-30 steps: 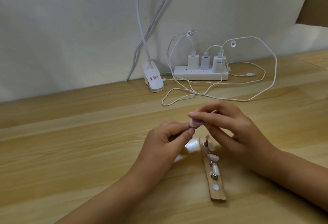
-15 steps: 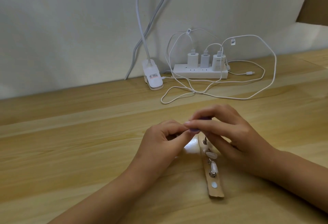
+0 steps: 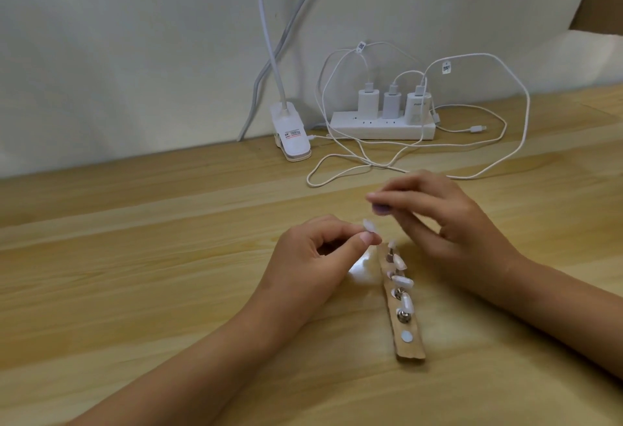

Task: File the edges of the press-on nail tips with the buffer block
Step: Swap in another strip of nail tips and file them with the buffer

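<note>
My left hand [image 3: 313,257] pinches a small translucent white nail tip [image 3: 132,225] between thumb and forefinger, its end pointing up. My right hand [image 3: 448,223], blurred, holds a small purple buffer block [image 3: 381,209] in its fingertips, just above and to the right of the tip and apart from it. Below both hands a brown cardboard strip [image 3: 409,341] lies on the wooden table, carrying several white nail tips [image 3: 403,281] on metal studs.
A white power strip [image 3: 344,129] with three chargers stands against the back wall, its white cables [image 3: 337,169] looping over the table just behind my hands. A white lamp clamp [image 3: 291,137] sits to the left of it.
The buffer block and the nail tip were touching between my fingertips; my right hand has now lifted up and to the right, leaving a gap between them.
</note>
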### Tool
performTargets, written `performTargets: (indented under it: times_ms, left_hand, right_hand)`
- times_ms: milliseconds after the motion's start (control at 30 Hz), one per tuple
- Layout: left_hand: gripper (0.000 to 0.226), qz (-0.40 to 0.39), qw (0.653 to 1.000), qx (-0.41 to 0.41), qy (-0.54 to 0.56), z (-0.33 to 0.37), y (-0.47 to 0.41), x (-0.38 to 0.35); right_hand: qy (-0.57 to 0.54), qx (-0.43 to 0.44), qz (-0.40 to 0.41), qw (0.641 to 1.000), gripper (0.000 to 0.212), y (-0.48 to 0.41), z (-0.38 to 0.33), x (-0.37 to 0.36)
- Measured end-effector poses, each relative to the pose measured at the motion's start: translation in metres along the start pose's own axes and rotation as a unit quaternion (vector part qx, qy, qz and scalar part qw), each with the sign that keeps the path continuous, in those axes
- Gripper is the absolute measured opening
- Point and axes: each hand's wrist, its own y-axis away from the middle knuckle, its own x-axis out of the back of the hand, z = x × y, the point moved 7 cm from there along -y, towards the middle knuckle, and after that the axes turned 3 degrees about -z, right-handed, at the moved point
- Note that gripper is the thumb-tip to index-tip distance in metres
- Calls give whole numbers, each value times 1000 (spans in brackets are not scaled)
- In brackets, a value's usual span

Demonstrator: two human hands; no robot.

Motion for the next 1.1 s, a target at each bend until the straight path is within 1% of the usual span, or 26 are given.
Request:
performTargets:
  times_ms: [67, 133, 233, 300, 367, 433, 600, 733, 867, 967, 1100]
  left_hand:
    - [13, 3, 1000, 0, 15, 0, 0, 0]
    - [13, 4, 1000, 1, 25, -2, -2, 1]
    - [17, 2, 999, 9, 48, -5, -3, 2]
    - [16, 11, 997, 8, 71, -6, -4, 4]
    - [9, 26, 996, 4, 84, -6, -4, 6]
    - [1, 35, 995, -6, 92, -4, -4, 8]
    - [6, 37, 996, -17, 83, -2, -3, 5]
    - [5, 49, 997, -18, 55, -5, -3, 7]
    - [11, 62, 997, -40, 21, -2, -4, 10]
    - [13, 64, 996, -51, 19, 0, -3, 10]
    - [12, 54, 997, -57, 2, 2, -3, 9]
  right_hand:
    - [-71, -61, 34, 995, 27, 0, 9, 6]
    - [-143, -95, 49, 984, 32, 2, 11, 7]
    - [-249, -122, 39, 960, 40, 6, 8, 1]
    - [-270, -116, 29, 955, 37, 5, 6, -1]
    - [-258, -86, 24, 962, 32, 4, 0, -1]
    - [-224, -51, 13, 973, 32, 3, -6, -1]
    - [-224, -20, 18, 974, 32, 2, -12, -1]
    - [-202, -17, 3, 979, 32, 4, -12, -5]
    - [-192, -16, 6, 981, 32, 4, -11, -2]
    - [-133, 15, 9, 991, 32, 4, -14, 0]
    - [-65, 40, -21, 997, 35, 5, -18, -7]
